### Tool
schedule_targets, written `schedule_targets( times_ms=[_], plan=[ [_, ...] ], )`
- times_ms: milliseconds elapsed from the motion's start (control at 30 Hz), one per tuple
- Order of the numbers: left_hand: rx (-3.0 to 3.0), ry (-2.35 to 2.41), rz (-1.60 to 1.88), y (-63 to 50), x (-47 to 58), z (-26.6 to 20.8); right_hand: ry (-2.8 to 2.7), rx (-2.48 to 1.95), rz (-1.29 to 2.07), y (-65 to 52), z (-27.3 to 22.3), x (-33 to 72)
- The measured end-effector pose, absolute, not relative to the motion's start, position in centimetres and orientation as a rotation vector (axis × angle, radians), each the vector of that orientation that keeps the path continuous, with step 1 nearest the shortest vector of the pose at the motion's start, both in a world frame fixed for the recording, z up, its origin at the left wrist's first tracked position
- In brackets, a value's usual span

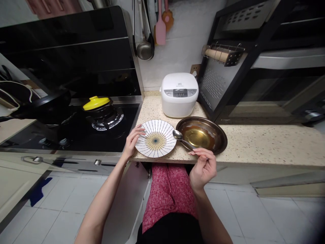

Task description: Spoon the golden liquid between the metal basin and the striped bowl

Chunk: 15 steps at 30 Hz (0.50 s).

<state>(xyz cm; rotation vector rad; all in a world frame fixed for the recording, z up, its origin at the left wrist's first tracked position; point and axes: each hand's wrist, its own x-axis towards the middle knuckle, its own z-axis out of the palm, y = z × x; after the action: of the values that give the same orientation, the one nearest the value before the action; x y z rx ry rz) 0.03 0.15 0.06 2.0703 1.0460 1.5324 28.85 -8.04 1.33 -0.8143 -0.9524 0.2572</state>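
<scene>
A white plate with dark radiating lines lies on the counter, a pool of yellowish liquid in its middle. My left hand grips its left rim, fingers over the edge; the thumb is hard to make out. Between finger and thumb, my right hand pinches the handle of a metal spoon. The spoon's bowl hangs between the plate's right edge and a brownish metal basin. Yellow liquid covers the basin's bottom. Whether the spoon holds any liquid is not clear.
Behind the plate and basin stands a white rice cooker. To the left, a yellow-lidded pot and a black wok sit on the stove. An oven fills the right. Ladles hang on the wall. A cabinet door stands open below.
</scene>
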Motion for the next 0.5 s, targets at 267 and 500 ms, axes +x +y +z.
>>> schedule_targets(
  times_ms=[267, 500],
  plan=[
    [2.062, 1.057, 1.528, 0.09, 0.04, 0.13, -0.945, -0.836, 0.215, -7.83, 1.25, 29.28],
    [2.053, 1.077, 1.529, 0.12, 0.08, 0.1, -0.973, -0.89, 0.139, -7.62, 1.16, 29.85]
  ],
)
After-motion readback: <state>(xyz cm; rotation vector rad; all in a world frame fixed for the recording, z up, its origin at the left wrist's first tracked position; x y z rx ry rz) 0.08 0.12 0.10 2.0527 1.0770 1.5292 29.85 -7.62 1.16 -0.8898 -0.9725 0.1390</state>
